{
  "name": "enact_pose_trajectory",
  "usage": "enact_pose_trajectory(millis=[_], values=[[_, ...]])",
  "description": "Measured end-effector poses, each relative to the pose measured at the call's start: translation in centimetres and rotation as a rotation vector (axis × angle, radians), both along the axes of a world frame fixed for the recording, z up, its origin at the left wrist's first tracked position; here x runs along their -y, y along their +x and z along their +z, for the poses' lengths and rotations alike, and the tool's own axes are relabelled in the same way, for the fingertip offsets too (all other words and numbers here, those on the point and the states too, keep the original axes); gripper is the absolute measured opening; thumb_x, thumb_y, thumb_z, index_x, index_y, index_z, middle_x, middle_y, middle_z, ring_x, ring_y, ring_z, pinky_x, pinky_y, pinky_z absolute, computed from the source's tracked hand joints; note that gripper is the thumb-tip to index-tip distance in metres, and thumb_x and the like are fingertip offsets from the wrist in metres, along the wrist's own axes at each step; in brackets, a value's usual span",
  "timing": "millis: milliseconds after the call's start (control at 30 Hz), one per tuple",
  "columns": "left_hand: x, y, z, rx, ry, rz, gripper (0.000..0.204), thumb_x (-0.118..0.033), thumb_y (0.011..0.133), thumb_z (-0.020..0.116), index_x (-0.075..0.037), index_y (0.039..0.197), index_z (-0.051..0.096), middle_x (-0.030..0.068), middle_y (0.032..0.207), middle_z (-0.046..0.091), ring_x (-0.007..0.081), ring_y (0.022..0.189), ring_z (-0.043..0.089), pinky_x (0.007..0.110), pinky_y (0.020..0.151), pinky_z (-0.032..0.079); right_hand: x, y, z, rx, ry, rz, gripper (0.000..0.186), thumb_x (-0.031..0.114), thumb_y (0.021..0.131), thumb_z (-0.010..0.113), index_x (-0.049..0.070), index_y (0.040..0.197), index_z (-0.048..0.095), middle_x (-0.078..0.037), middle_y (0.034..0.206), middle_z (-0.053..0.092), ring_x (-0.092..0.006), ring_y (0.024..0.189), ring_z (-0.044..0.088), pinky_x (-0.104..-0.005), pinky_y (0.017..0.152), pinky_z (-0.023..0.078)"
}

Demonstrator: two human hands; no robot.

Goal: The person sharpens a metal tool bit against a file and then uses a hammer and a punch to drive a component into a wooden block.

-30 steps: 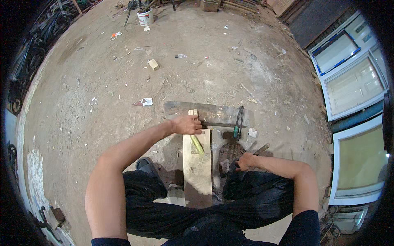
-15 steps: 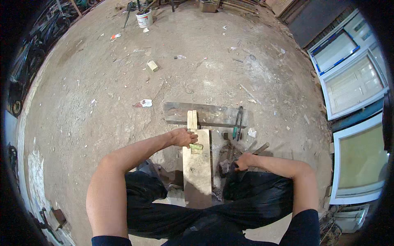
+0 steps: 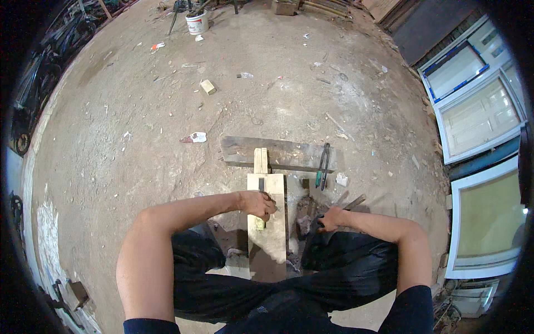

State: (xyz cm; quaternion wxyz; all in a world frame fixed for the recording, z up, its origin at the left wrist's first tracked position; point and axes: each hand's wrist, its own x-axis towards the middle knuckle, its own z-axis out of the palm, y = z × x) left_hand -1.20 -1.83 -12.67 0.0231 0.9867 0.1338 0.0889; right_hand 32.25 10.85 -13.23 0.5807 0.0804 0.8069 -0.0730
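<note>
while the left hand (image 3: 259, 205) curls its fingers partly closed over a dark slim strip (image 3: 261, 184) on the pale board (image 3: 268, 240), a yellow-green piece (image 3: 260, 224) shows just below that hand. the right hand (image 3: 331, 219) is bent inward by the right knee (image 3: 322, 245); whether it grips anything, i cannot tell.

No lettering can be read. The white bucket (image 3: 197, 25) near the top edge bears coloured printing, too small to make out. On the floor (image 3: 139, 106), an orange-and-white wrapper (image 3: 158, 47) and a white-and-brown scrap (image 3: 196, 137) show coloured patches; whether these are print cannot be told.
</note>
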Motion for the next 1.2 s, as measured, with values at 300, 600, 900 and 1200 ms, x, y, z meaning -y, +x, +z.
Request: enact_pose_trajectory(millis=[300, 600, 900, 1200], values=[[1.7, 1.4, -2.6, 0.035, -0.19, 0.017, 0.02, -0.016, 0.082, 0.055, -0.01, 0.101, 0.059, 0.0055, 0.11, 0.055, 0.0244, 0.115, 0.053, 0.036, 0.098, 0.045, 0.2, -0.1, 0.0, -0.043, 0.012, 0.048, 0.069, 0.064, 0.094, 0.034, 0.014, 0.14, 0.045, -0.019, 0.115, 0.066, -0.0385, 0.107, 0.062, -0.0495, 0.091, 0.048], [-0.7, -2.9, -1.5, -0.087, -0.176, 0.195, 0.027, -0.016, 0.083, 0.058, -0.009, 0.109, 0.056, 0.0069, 0.114, 0.051, 0.0225, 0.116, 0.051, 0.036, 0.094, 0.048, 0.4, -0.7, 0.9, -0.005, 0.009, 0.054, 0.07, 0.065, 0.093, 0.033, 0.011, 0.135, 0.05, -0.019, 0.117, 0.065, -0.0386, 0.11, 0.06, -0.0492, 0.092, 0.048], [-1.6, -4.7, -1.8, -0.136, 0.025, 0.312, 0.024, -0.019, 0.085, 0.056, -0.01, 0.108, 0.058, 0.004, 0.112, 0.051, 0.0184, 0.111, 0.054, 0.032, 0.09, 0.052, 0.2, -0.7, 0.5, -0.034, 0.001, 0.059, 0.068, 0.064, 0.093, 0.034, 0.011, 0.131, 0.052, -0.019, 0.112, 0.066, -0.0387, 0.108, 0.062, -0.05, 0.089, 0.049], [-1.9, -4.1, -0.9, -0.157, 0.103, 0.313, 0.029, -0.018, 0.086, 0.055, -0.009, 0.114, 0.057, 0.0039, 0.115, 0.056, 0.0181, 0.112, 0.057, 0.032, 0.087, 0.052, -0.3, -0.2, -1.4, -0.055, -0.046, 0.046, 0.064, 0.062, 0.093, 0.036, 0.009, 0.113, 0.065, -0.02, 0.108, 0.068, -0.0376, 0.104, 0.063, -0.0494, 0.087, 0.05]])
